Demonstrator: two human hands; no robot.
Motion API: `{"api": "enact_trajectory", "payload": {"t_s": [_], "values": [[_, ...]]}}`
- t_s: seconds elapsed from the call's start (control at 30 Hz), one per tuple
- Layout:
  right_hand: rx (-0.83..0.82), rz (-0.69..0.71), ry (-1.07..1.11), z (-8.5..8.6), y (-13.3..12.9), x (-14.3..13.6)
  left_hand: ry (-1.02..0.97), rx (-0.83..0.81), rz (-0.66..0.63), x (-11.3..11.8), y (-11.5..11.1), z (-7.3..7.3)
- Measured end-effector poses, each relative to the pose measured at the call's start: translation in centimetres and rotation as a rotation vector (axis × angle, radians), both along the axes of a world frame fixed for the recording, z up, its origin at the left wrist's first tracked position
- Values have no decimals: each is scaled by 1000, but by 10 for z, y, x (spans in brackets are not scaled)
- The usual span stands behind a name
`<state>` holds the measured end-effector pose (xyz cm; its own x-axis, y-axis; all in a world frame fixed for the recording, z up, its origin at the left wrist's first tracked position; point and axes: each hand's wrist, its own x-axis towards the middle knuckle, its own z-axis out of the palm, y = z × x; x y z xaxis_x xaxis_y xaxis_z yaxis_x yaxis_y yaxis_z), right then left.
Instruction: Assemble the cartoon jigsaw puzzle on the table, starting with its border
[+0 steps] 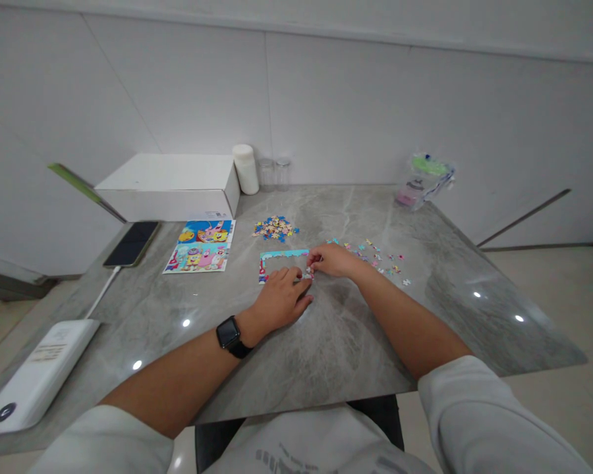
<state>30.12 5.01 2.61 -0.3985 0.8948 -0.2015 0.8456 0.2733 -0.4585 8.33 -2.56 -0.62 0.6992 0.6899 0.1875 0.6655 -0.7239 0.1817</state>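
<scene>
A partly joined rectangular puzzle border (282, 253) lies on the grey marbled table, its middle showing bare table. My left hand (281, 297), with a black watch at the wrist, rests over the border's lower edge, fingers spread. At the border's right side, my right hand (332, 261) pinches a small puzzle piece (310, 270) between thumb and finger. Loose pieces (375, 257) are scattered to the right of that hand. Behind the border sits a heap of pieces (275, 228). A colourful picture sheet (201, 246) lies to the left.
On the left are a phone (132, 243) and a white power bank (39, 375), joined by a cable. At the back stand a white box (168, 184), a white bottle (246, 170) and two clear jars (274, 175). A plastic bag (423, 181) sits at the back right.
</scene>
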Motion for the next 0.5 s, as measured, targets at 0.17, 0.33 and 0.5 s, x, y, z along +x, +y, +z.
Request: {"api": "enact_trajectory", "payload": {"t_s": [0.17, 0.33, 0.5], "values": [[50, 7, -69, -1, -2, -3, 0, -5, 11, 0, 0, 0], [68, 1, -99, -4, -1, -5, -3, -16, 9, 1, 0, 1], [103, 14, -134, -10, 0, -5, 4, -22, 6, 1, 0, 3]]}}
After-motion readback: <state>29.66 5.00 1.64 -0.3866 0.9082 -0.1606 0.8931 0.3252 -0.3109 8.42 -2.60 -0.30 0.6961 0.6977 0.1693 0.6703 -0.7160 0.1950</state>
